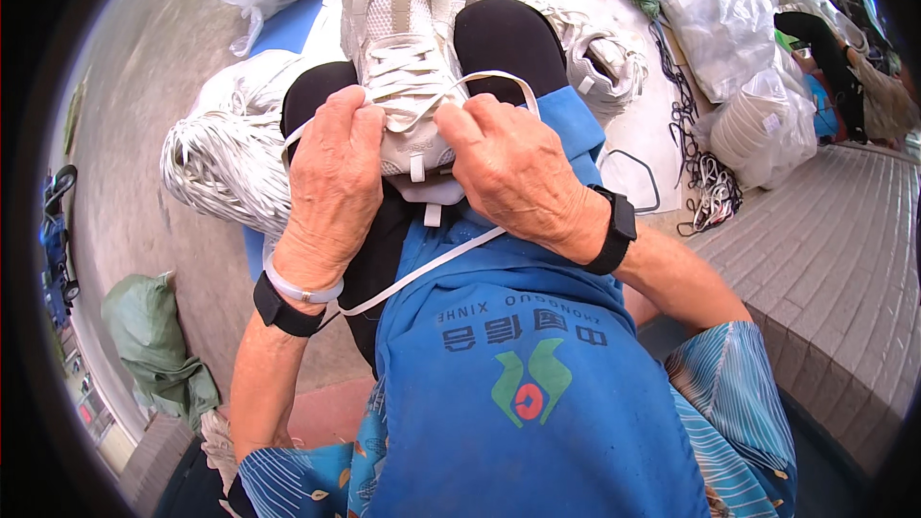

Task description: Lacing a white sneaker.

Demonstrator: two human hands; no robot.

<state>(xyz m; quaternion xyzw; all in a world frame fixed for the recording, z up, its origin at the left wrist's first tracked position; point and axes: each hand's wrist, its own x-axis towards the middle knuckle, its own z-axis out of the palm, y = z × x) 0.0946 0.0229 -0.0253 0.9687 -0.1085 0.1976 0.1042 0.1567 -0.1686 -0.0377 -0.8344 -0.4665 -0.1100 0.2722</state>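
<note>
A white and beige sneaker (401,34) rests between my black-clad knees, its toe pointing away and its heel toward me. White shoelace (413,72) crosses the tongue in several rows. My left hand (336,168) pinches the lace at the left side of the shoe's collar. At the right side, my right hand (513,168) pinches the lace too, and a loop of it arcs above those knuckles. One loose lace length (422,271) hangs across my blue apron (537,460) toward the left wrist. Both sets of fingertips partly hide the upper eyelets.
A big bundle of white laces (230,149) lies left of my knee. More white sneakers (604,67) sit beyond my right knee. Plastic-bagged goods (758,125) and tangled black cords (686,120) are at right, near a grey tiled ledge (825,259). A green sack (149,331) stands at left.
</note>
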